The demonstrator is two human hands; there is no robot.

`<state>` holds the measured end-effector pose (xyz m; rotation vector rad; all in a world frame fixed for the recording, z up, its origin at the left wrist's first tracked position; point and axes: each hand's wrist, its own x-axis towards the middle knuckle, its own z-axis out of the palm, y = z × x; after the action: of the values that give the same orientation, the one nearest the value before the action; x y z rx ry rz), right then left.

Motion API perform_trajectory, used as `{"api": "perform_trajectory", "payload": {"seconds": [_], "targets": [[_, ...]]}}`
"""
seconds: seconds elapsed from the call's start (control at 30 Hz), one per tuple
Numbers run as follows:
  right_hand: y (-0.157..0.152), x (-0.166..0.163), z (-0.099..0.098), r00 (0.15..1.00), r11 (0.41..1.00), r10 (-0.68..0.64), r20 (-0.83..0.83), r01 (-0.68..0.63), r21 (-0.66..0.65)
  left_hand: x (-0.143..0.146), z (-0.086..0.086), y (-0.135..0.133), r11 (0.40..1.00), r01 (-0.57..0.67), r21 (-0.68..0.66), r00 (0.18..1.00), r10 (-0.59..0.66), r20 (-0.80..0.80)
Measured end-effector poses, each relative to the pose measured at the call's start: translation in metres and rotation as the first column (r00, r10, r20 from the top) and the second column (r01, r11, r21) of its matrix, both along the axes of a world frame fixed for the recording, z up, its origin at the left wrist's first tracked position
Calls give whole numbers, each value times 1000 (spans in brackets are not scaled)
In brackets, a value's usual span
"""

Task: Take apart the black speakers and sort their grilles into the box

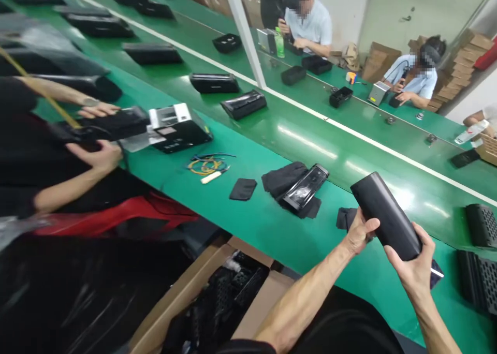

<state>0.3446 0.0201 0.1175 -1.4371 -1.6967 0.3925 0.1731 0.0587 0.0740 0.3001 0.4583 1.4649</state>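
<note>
A smooth black speaker housing [386, 214] is held tilted above the green bench, between both of my hands. My left hand [362, 230] grips its left side, with the thumb lying over the surface. At the lower right end my right hand [413, 261] wraps round it, thumb on one side and fingers on the other. Beneath my left hand, a dark cloth [345, 218] is partly covered. Farther left, a glossy black speaker panel [306, 188] rests on black cloths [281, 178]. A dark object with a shiny edge [437, 274] shows behind my right wrist.
Perforated black housings [476, 279] stand at the right edge. A carton [221, 261] of black parts sits below the bench [209, 204]. Loose cables [207, 163] and a box-shaped device [178, 129] lie to the left, beside a co-worker's hands [97, 157]. Black units line the conveyor [279, 131].
</note>
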Motion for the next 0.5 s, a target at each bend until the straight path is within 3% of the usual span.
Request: {"api": "perform_trajectory", "payload": {"seconds": [0.17, 0.23, 0.27, 0.3, 0.37, 0.43, 0.5], "targets": [[5, 18, -8, 997, 990, 26, -77, -37, -137, 15, 5, -6, 1000, -18, 16, 998, 19, -65], [10, 33, -5, 992, 960, 74, -99, -97, -264, 13, 1, -10, 993, -103, 51, 967, 112, -230], [12, 40, -1, 990, 930, 103, -101, -131, -343, 9, -3, -11, 984, -151, 96, 911, 177, -373], [15, 46, 5, 986, 895, 127, -110, -162, -416, 2, -7, -12, 967, -186, 173, 805, 251, -538], [20, 52, 21, 973, 846, 141, -180, -213, -489, -13, -16, -12, 906, -137, 400, 435, 418, -798], [24, 47, 34, 956, 841, 149, -254, -258, -476, -25, -24, -10, 816, 95, 570, 44, 569, -821], [29, 33, 37, 966, 859, 176, -191, -245, -449, -28, -30, -9, 745, 333, 577, -181, 652, -737]]}}
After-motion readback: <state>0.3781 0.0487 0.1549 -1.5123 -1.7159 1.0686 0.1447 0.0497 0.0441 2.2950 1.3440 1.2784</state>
